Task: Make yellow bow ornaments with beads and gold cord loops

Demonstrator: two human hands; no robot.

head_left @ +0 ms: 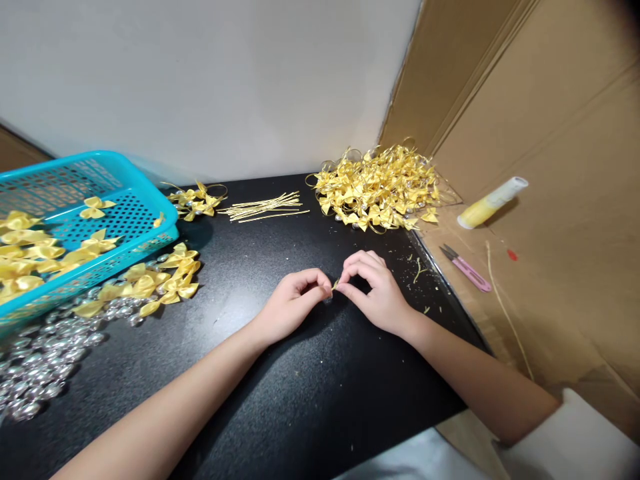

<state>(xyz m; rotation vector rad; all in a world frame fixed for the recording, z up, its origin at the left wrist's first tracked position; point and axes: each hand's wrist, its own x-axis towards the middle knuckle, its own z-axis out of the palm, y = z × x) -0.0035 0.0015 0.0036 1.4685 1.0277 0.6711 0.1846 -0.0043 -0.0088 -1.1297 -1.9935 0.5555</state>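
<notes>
My left hand (295,301) and my right hand (373,290) meet fingertip to fingertip over the middle of the black table. Both pinch a small piece of gold cord (335,285), mostly covered by the fingers. Something silvery shows under the left fingertips, too small to make out. Beyond the hands lies a loose bundle of straight gold cords (267,206). A heap of yellow ribbon bows with silver beads and gold loops (375,187) sits at the far right of the table.
To the left, a turquoise basket (173,223) holds yellow bows. More bows (177,277) and a spread of silver beads (45,367) lie beside it. Right of the black table (300,413), pink thread snips (465,268) and a yellow-white tube (493,202) rest on cardboard.
</notes>
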